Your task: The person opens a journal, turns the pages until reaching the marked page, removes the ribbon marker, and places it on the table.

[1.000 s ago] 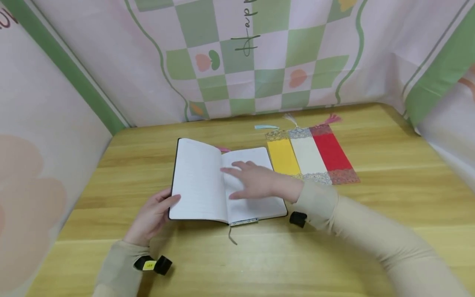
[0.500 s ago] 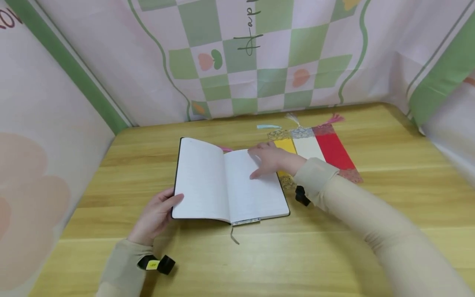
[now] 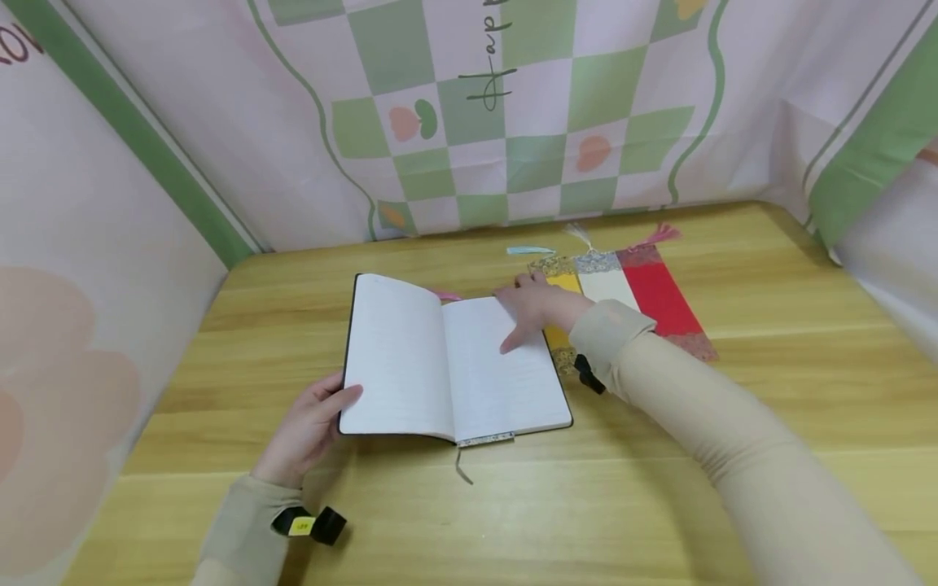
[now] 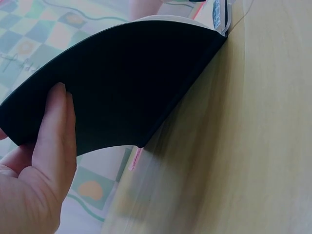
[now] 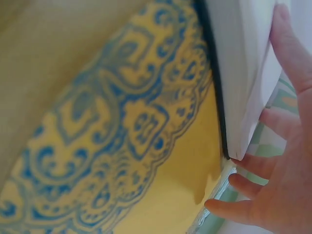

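A black-covered notebook (image 3: 399, 358) lies open on the wooden table, its left side raised. My left hand (image 3: 304, 427) grips that raised side, thumb on the page and fingers behind the black cover (image 4: 112, 78). At the far right corner of the right-hand page, my right hand (image 3: 538, 308) has its fingers spread; the thumb lies on the page and the fingertips touch the corner edge. Under that hand is a yellow bookmark (image 3: 563, 285), with blue lace print (image 5: 122, 117) in the right wrist view. A patterned strip (image 3: 486, 440) pokes out below the notebook.
Beside the yellow bookmark lie a white bookmark (image 3: 608, 289) and a red bookmark (image 3: 663, 297), with lace ends and tassels. A light blue tassel (image 3: 531, 250) lies behind. A pink tassel (image 3: 445, 295) shows past the notebook's far edge. A patterned cloth (image 3: 469, 163) hangs behind the table.
My right hand has moved from the middle of the right-hand page to its far right corner, baring the page. The left hand keeps its grip on the notebook's left side.
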